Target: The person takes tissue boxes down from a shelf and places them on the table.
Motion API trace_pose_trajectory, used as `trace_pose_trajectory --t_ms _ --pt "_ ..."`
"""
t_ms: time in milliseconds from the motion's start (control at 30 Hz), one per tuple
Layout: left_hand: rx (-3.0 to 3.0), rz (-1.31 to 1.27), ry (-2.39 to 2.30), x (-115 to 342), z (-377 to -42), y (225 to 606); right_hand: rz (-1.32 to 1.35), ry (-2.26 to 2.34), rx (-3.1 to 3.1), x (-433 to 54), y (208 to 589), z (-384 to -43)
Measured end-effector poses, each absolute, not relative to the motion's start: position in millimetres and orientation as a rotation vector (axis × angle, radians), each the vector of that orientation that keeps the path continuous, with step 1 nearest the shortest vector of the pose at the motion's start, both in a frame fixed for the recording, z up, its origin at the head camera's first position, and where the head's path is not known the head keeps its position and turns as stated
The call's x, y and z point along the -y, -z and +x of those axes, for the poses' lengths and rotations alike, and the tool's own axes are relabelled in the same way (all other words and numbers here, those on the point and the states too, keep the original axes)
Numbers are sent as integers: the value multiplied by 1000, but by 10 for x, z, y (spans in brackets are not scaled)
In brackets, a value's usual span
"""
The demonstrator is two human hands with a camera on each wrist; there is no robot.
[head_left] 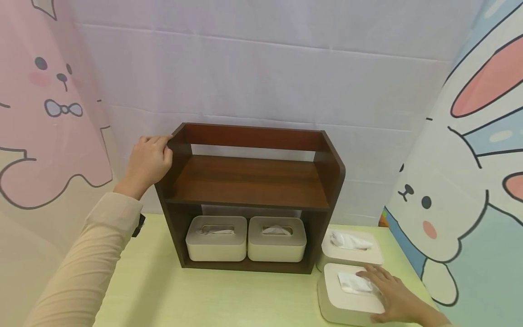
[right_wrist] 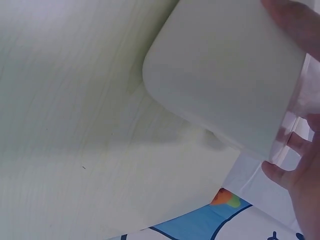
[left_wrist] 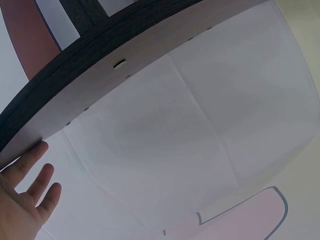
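The front tissue box (head_left: 347, 302) rests on the surface (head_left: 212, 299) beside the brown shelf (head_left: 249, 181); the right hand (head_left: 390, 293), its grip wide, touches the lid. The left hand (head_left: 149, 159) holds the shelf's left side. Two boxes (head_left: 216, 252) sit inside.

Open upper shelf (head_left: 249, 181), side panels (head_left: 330, 175) flanking — two tissue boxes (head_left: 216, 251) blocking much below

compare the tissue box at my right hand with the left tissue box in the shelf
Place: the near box is outside the shelf; the left shelf box sits in its lower compartment.
Contact: your right hand touches the near box; no hand touches the left shelf box.
Both are pale, with rounded corners and white tissue at a top opening.
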State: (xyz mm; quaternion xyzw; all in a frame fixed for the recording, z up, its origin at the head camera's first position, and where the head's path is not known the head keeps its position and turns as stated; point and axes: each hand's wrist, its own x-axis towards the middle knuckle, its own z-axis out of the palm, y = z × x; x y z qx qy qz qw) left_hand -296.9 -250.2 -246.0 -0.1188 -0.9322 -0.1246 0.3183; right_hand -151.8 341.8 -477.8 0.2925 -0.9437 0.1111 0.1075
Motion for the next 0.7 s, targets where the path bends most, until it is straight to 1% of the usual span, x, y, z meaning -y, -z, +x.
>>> trace_pose_trajectory --t_ms 467,700 --pt "2456 -311 332 2501 -2958 2458 839 -225 2879 -3355 4672 -1524" --pt "2456 -309 332 2491 -2954 2459 864 -185 2737 -3271 4659 -1539"
